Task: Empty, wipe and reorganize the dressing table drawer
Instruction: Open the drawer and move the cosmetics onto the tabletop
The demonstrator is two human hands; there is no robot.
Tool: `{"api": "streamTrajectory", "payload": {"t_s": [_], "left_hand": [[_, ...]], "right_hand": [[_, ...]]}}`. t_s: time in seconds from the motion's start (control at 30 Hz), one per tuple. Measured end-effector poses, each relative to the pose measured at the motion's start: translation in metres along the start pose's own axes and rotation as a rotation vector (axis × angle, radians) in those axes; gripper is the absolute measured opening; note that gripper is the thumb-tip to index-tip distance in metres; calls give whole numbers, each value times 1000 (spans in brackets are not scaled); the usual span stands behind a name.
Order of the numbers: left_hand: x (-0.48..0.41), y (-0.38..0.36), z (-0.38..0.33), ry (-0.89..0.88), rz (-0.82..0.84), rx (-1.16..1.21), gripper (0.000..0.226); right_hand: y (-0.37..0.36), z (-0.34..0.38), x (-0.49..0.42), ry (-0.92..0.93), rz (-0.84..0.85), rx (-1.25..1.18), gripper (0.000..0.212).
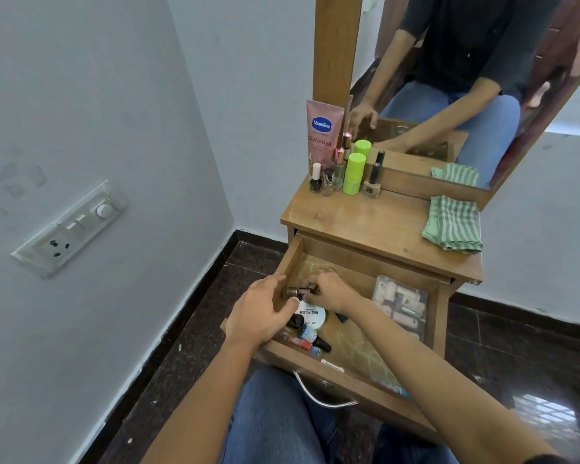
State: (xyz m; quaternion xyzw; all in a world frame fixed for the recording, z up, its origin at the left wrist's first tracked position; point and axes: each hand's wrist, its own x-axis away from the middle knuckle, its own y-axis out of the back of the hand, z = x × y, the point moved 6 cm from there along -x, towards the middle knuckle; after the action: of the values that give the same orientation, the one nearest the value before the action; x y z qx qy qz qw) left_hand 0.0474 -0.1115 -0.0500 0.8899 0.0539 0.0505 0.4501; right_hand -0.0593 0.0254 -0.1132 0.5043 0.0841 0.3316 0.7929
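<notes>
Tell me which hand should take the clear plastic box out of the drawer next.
Right. Both hands grip the bronze bottle, but the right hand is nearer the clear plastic box on the drawer's right side; the left hand, by the left wall, would have to cross over it.

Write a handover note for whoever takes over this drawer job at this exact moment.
Right hand: its grip pinches a small bronze bottle inside the open drawer.
Left hand: curled beside that bottle; I cannot tell whether it holds anything.
In the drawer: white nail polish jar, small bottles at the front left, clear box on the right.
Done: Vaseline tube, green container and several nail polish bottles stand on the tabletop; the striped cloth lies there folded.
Left: finish emptying, wipe, put things back.
</notes>
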Motion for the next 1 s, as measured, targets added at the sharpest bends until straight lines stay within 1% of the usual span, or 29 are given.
{"api": "streamTrajectory", "payload": {"t_s": [0.07, 0.13, 0.2, 0.27, 0.37, 0.47, 0.53, 0.6, 0.67, 0.77, 0.83, 1.0], "left_hand": [[1, 1, 0, -2, -11, -5, 59], [2, 3, -2, -5, -48, -17, 56], [3, 7, -3, -15, -100, -23, 52], [4, 10, -5, -20, -133, -25, 51], [4, 9, -4, -9, -128, -18, 51], [4, 7, 0, -6, -111, 4, 57], [4, 7, 0, -6, -112, 2, 56], [4, 8, -1, -4, -114, -11, 54], [4, 8, -1, -1, -118, -19, 52], [4, 9, -3, 7, -115, -22, 51], [4, 9, -3, 7, -115, -23, 51], [3, 7, -1, 10, -117, -25, 51]], "right_hand": [[0, 2, 0, 5, -2, 33, 27], [8, 11, 4, 50, -72, 59, 22], [28, 25, 10, 102, -182, -46, 13], [58, 39, 15, 156, -290, -158, 10], [112, 44, 20, 118, -398, -342, 9], [164, 34, 17, 68, -624, -336, 12], [185, 22, 10, 14, -724, -357, 17], [194, 7, -2, -59, -751, -337, 21], [194, -4, -13, -108, -733, -299, 24], [183, -13, -21, -131, -712, -297, 23], [174, -19, -23, -149, -731, -302, 21], [155, -35, -27, -241, -824, -507, 25]]}}
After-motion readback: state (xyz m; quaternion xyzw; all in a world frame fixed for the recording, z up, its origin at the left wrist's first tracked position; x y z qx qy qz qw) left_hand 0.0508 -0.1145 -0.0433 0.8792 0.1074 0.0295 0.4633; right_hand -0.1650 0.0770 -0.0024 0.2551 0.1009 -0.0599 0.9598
